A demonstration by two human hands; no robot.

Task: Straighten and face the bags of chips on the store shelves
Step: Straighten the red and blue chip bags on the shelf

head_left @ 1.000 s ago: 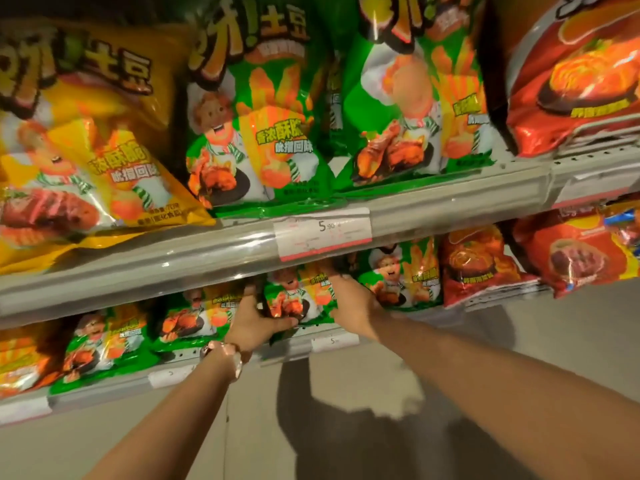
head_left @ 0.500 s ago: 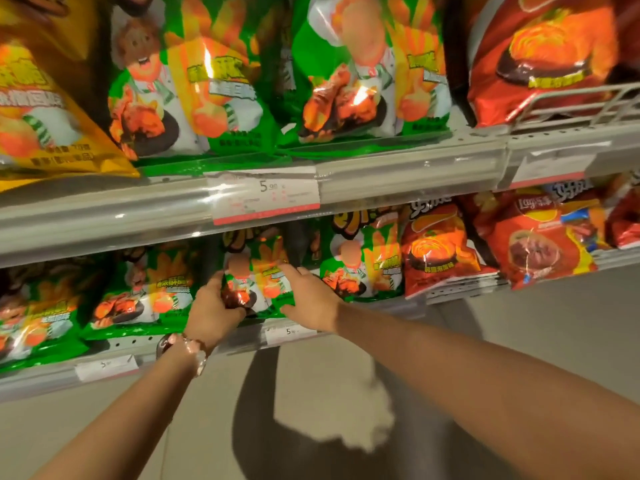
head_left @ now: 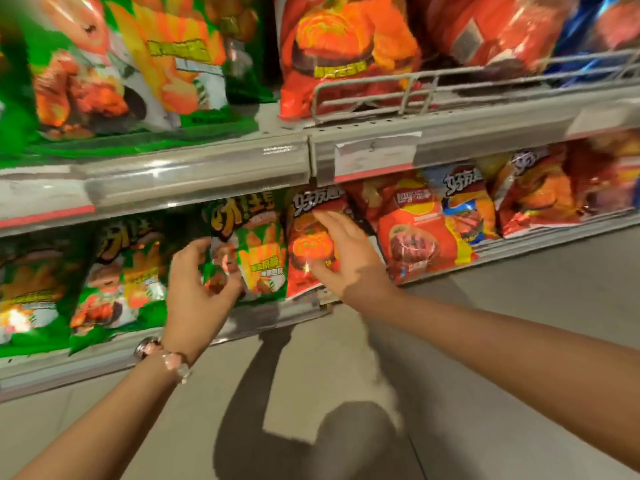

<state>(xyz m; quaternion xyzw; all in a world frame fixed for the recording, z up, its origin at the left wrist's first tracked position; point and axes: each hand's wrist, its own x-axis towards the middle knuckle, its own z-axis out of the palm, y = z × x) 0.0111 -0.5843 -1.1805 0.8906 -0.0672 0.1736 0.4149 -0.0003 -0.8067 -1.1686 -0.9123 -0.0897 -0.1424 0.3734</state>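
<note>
Grey metal shelving fills the view: the upper shelf (head_left: 194, 168) carries large green and red bags behind a wire fence (head_left: 415, 88), and the lower shelf (head_left: 277, 317) holds the smaller bags the person is working on. Along that lower row, green bags run in from the left, then a green chip bag (head_left: 256, 251), then a red chip bag (head_left: 304, 237) just beside it, then more red bags to the right.

The left hand (head_left: 197, 289) has its fingers curled at the left edge of the green chip bag, thumb toward its lower front; it looks like a loose grip, though motion blur makes firm contact hard to confirm. The right hand (head_left: 341, 258) lies spread across the face of the red chip bag, fingers fairly straight, pressing or about to nudge it.

The risks look modest. A hard push from the right hand could tip the red chip bag backward or skew it against its neighbour. Pulling the green chip bag forward too far could slide it off the shelf lip to the floor. A beaded bracelet (head_left: 166, 358) on the left wrist could snag a bag corner.
</note>
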